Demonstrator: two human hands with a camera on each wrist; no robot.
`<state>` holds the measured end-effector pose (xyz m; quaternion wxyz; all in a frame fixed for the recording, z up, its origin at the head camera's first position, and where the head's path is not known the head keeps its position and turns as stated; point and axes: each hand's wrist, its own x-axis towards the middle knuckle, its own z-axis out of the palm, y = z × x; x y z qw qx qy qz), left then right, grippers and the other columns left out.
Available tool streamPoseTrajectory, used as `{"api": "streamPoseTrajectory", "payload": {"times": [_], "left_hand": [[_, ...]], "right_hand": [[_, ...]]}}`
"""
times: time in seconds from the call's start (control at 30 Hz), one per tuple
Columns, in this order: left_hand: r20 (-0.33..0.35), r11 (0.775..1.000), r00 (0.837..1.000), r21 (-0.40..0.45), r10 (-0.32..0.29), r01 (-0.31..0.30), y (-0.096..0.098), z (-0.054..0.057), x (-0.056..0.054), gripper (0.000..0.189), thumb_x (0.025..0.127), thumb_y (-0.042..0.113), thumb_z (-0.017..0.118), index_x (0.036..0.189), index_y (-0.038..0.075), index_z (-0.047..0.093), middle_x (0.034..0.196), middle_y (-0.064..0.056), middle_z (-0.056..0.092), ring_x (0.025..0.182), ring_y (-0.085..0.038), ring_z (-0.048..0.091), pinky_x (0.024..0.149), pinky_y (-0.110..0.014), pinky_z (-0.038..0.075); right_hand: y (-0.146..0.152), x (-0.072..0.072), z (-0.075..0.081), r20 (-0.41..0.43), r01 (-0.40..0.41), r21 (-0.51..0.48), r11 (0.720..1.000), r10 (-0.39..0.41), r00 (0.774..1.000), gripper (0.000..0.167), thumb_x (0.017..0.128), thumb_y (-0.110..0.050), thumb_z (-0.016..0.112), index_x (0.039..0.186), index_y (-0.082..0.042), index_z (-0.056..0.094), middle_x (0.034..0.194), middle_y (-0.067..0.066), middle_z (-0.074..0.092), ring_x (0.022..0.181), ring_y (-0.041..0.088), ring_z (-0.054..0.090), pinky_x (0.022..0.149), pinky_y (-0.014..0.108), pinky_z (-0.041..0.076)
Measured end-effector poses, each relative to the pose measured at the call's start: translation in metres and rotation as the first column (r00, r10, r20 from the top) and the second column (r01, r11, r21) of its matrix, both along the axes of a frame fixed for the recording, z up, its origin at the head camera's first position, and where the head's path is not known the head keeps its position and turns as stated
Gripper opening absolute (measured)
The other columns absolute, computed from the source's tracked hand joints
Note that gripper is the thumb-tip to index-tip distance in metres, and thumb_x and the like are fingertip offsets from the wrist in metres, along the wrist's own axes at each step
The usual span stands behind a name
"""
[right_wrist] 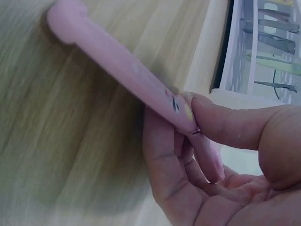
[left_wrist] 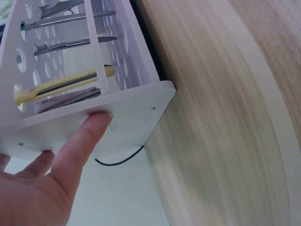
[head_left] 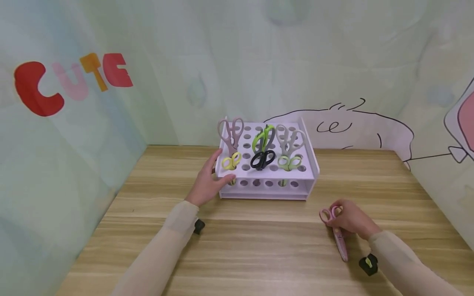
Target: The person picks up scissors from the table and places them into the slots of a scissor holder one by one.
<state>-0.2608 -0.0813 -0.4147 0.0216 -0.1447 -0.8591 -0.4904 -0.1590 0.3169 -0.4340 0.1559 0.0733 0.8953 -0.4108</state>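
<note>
My left hand (head_left: 207, 185) rests against the left side of a white scissor rack (head_left: 264, 191). In the left wrist view its straight thumb and fingertips press on the flat side panel (left_wrist: 134, 113). Well to the right of the rack, my right hand (head_left: 352, 218) pinches pink scissors (head_left: 341, 244) between thumb and fingers. Their handle loops point up and away, and the long pink end slants down toward the table. The right wrist view shows the thumb on the pink scissors (right_wrist: 127, 75) beside a small printed picture.
Several scissors stand handles-up in the rack's holes: mauve (head_left: 231, 137), yellow (head_left: 231, 160), green and grey (head_left: 259, 142), black (head_left: 262, 159), grey (head_left: 289, 142) and pale green (head_left: 289, 163). Fabric walls (head_left: 207, 82) enclose the wooden table (head_left: 237, 255) at back and sides.
</note>
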Motion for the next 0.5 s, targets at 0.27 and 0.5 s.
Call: {"api": "streamPoseTrajectory", "payload": {"times": [0.27,0.5], "left_hand": [[0.003,1.0,1.0,0.006,-0.005,0.005,0.0,0.0,-0.001,0.089,0.087,0.034,0.077,0.157,0.032,0.023,0.161,-0.007,0.025,0.138,-0.032,0.038,0.11,-0.049,0.036],[0.003,1.0,1.0,0.009,-0.005,0.005,0.0,-0.001,-0.001,0.088,0.087,0.033,0.078,0.157,0.029,0.024,0.16,-0.007,0.026,0.137,-0.031,0.038,0.109,-0.047,0.037]], "right_hand": [[-0.003,0.001,0.009,0.024,-0.049,-0.122,0.991,0.052,0.998,0.044,0.083,0.004,0.072,0.12,0.011,0.049,0.087,0.016,0.054,0.068,0.022,0.062,0.059,0.039,0.059],[-0.003,-0.002,0.027,0.056,-0.098,-0.311,0.945,0.121,0.991,0.049,0.09,0.006,0.062,0.132,0.016,0.038,0.094,0.016,0.054,0.077,0.024,0.062,0.065,0.042,0.059]]}}
